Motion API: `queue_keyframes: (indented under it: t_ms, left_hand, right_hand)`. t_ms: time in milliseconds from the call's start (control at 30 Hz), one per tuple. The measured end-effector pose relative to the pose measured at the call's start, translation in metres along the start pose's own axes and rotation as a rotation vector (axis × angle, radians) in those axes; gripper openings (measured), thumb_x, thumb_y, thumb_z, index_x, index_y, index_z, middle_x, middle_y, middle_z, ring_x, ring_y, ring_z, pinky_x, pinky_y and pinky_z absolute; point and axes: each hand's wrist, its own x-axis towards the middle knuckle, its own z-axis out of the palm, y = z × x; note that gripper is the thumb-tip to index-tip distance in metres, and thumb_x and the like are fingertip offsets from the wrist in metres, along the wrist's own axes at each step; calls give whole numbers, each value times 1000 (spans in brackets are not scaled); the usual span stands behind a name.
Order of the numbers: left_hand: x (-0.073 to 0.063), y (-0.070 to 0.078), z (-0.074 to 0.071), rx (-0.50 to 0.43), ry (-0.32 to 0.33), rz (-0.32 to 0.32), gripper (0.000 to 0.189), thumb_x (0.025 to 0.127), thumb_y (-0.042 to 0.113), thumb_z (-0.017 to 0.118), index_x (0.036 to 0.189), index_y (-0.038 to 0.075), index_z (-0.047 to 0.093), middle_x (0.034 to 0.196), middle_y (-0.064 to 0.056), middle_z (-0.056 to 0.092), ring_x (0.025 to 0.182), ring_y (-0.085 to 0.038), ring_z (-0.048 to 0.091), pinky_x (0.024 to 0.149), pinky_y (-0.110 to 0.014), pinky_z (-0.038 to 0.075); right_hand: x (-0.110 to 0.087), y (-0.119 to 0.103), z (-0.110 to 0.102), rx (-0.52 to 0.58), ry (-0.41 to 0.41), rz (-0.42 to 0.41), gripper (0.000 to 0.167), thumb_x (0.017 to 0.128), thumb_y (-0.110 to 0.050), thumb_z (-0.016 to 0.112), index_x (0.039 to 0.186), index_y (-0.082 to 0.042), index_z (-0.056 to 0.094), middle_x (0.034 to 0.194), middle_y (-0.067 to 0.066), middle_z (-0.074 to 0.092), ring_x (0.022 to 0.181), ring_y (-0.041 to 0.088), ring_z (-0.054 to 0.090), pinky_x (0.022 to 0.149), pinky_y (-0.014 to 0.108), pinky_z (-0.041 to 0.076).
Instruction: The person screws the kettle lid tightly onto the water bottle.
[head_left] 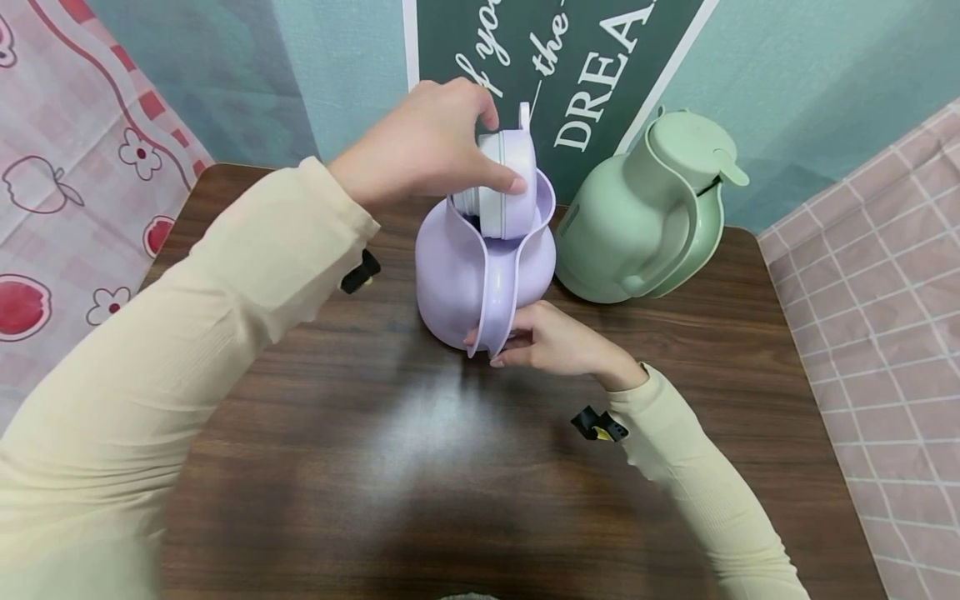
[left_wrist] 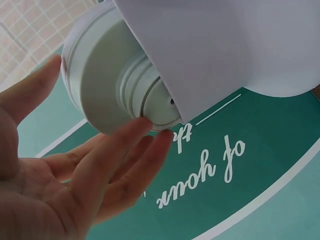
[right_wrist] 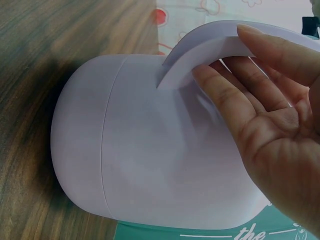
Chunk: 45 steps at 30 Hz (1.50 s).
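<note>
A purple thermos jug [head_left: 450,275] stands on the table, its handle facing me. My left hand [head_left: 438,142] holds the jug's purple and white lid [head_left: 517,196] at the mouth, thumb on one side and fingers on the other. The lid is tipped on its side, and in the left wrist view its white stepped underside [left_wrist: 120,85] shows beside the jug's collar [left_wrist: 200,55]. My right hand [head_left: 558,337] grips the lower part of the jug's handle [right_wrist: 195,57], fingers passing through the loop.
A green thermos jug [head_left: 630,217] with its lid on stands right of the purple one. Behind both is a wall with a dark green lettered sign [head_left: 540,58]. A pink tiled surface [head_left: 892,333] borders the wooden table [head_left: 360,492] on the right, a fruit-patterned cloth [head_left: 67,192] on the left.
</note>
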Motion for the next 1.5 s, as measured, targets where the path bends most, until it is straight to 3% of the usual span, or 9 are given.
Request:
queue_keyframes:
  t_ms: [200,300,667,800,933,1033,1133,1333,1500]
  left_hand:
    - [-16,18,-4,33,18,-5,63,71,59,66,107,9,53,102,-2,52,97,-18,42,74,-29,40]
    - [-11,19,-2,65,28,9,61,68,63,66,90,9,51,87,-3,49,90,-20,42,67,-29,40]
    - [3,18,1,115,14,0,58,68,64,64,91,12,51,91,-2,49,93,-20,42,69,-30,41]
    - [25,8,9,105,39,8,65,58,72,64,83,13,53,84,-2,51,86,-20,45,63,-32,42]
    - [61,-12,23,108,51,5,87,33,87,60,83,16,55,82,-1,52,83,-20,46,58,-36,43]
    - [75,-19,30,101,77,0,93,28,90,57,85,17,55,83,-1,53,80,-20,48,54,-39,43]
    - [69,-16,26,89,58,-12,88,36,86,60,88,16,53,84,-2,53,79,-20,50,55,-38,43]
    - [34,0,7,32,-26,-52,57,60,63,67,85,15,48,77,4,47,76,-15,47,57,-32,42]
    - [30,1,5,24,-46,-57,46,66,55,66,73,13,48,66,5,45,70,-14,48,54,-29,40]
  right_hand:
    - [0,0,0,-20,0,-4,28,78,6,66,105,1,65,105,6,66,96,13,59,80,29,47]
    - [0,0,0,-32,0,-5,27,78,5,66,105,1,65,105,5,66,96,14,59,80,28,47]
    - [0,0,0,-63,2,-44,28,77,5,68,104,-2,66,104,2,65,101,12,57,85,28,45]
    - [0,-1,0,-88,7,-59,28,77,4,69,104,-3,67,103,2,66,101,11,56,85,27,44]
    - [0,-1,0,-87,7,-64,28,77,5,68,104,-2,66,103,3,66,101,11,56,85,27,44]
    - [0,-1,0,-97,6,-62,28,77,4,69,104,-2,66,103,3,66,101,12,56,85,28,44]
    - [0,-1,0,-112,7,-51,27,77,2,69,104,-2,66,103,3,66,101,12,56,87,27,43]
    - [0,-2,-1,-115,11,-52,28,76,2,70,104,-2,67,103,3,66,102,12,56,87,27,43]
    - [0,0,0,-104,10,-60,29,76,3,69,104,-2,67,102,2,66,101,12,56,86,27,44]
